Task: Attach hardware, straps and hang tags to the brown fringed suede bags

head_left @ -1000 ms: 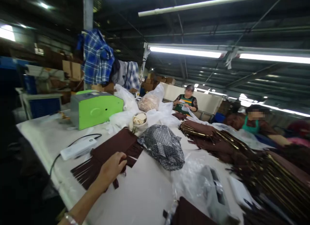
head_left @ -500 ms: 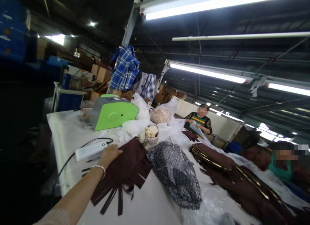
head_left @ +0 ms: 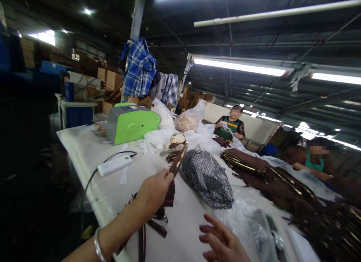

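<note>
My left hand (head_left: 156,188), with a silver bangle at the wrist, pinches the edge of a dark brown fringed piece (head_left: 170,194), which is lifted and partly folded over the white table (head_left: 186,232). Strips of its fringe hang below and left of my wrist. A gold-toned edge sticks up past my fingertips. My right hand (head_left: 221,241) is low in the middle, fingers spread, holding nothing. Between and beyond the hands sits a black-and-white patterned bundle (head_left: 207,179). To the left of my left hand lies a white power strip (head_left: 115,165) with a black cord.
A green and grey machine (head_left: 132,123) stands at the back left, beside white plastic bags (head_left: 160,137). Brown fringed pieces (head_left: 262,171) are piled along the right. Clear plastic (head_left: 242,205) lies near my right hand. Two people, one in a green apron (head_left: 229,128), work beyond.
My left hand has moved right and lifted the brown piece, which lay spread flat before. My right hand has come into view. The camera view has shifted, and the far person's hands have moved.
</note>
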Demonstrator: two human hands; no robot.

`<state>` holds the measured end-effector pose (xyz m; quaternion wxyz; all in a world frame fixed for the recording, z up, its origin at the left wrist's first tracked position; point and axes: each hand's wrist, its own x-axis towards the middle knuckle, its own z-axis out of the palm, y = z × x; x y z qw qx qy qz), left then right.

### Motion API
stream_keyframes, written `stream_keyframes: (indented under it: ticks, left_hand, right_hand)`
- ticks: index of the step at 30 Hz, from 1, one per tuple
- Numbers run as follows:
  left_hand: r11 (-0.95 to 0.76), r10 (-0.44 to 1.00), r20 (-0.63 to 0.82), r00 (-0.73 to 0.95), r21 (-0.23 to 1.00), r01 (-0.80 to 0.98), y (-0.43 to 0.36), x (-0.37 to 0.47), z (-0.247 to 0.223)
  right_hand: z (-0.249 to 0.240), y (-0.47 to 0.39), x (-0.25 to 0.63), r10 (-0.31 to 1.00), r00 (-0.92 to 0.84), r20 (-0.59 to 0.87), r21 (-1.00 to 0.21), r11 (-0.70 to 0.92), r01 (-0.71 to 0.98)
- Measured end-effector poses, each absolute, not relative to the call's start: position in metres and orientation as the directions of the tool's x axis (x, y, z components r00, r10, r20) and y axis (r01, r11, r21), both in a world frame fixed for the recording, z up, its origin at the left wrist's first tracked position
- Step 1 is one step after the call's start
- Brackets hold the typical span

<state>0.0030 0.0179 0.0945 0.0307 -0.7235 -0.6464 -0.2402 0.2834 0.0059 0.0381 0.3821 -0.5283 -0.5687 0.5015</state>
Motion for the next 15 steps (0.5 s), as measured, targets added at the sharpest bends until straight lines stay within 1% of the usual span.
stream_keyframes:
  ticks: [1,2,3,4,7,8,10,12,14,15]
  left_hand:
    - [-0.205,0.923,0.368,0.115,0.216,0.955,0.004,0.024,0.089]
    - [-0.238,0.919,0.361,0.159,0.188,0.953,-0.009,0.045,0.081]
    - [-0.304,0.908,0.353,0.225,0.186,0.935,-0.021,0.064,0.070]
    - [-0.368,0.888,0.367,0.278,0.202,0.908,-0.032,0.081,0.059]
    - [-0.524,0.815,0.420,0.400,0.238,0.818,-0.062,0.110,0.033]
    - [-0.560,0.797,0.417,0.436,0.242,0.793,-0.070,0.112,0.029]
    - [-0.602,0.779,0.399,0.483,0.263,0.754,-0.083,0.102,0.030]
    - [-0.570,0.805,0.413,0.427,0.338,0.749,-0.090,0.081,0.037]
    - [-0.466,0.864,0.422,0.273,0.467,0.752,-0.090,0.057,0.044]
    - [-0.411,0.893,0.401,0.206,0.535,0.738,-0.088,0.047,0.045]
  right_hand:
    - [0.039,0.006,0.264,0.970,-0.208,-0.126,-0.992,-0.123,0.026]
    - [0.041,0.006,0.247,0.959,-0.244,-0.143,-0.979,-0.173,-0.107]
    - [0.043,0.006,0.232,0.951,-0.270,-0.151,-0.958,-0.208,-0.195]
    - [0.044,0.007,0.222,0.952,-0.258,-0.166,-0.944,-0.229,-0.239]
    - [0.038,0.011,0.211,0.966,-0.103,-0.236,-0.912,-0.257,-0.319]
    - [0.033,0.012,0.213,0.965,-0.058,-0.257,-0.896,-0.260,-0.359]
    - [0.026,0.014,0.222,0.961,-0.023,-0.274,-0.860,-0.256,-0.441]
    - [0.024,0.015,0.231,0.965,-0.025,-0.260,-0.847,-0.240,-0.475]
    - [0.031,0.015,0.238,0.972,-0.010,-0.235,-0.856,-0.212,-0.472]
    - [0.036,0.015,0.240,0.977,-0.002,-0.212,-0.864,-0.189,-0.468]
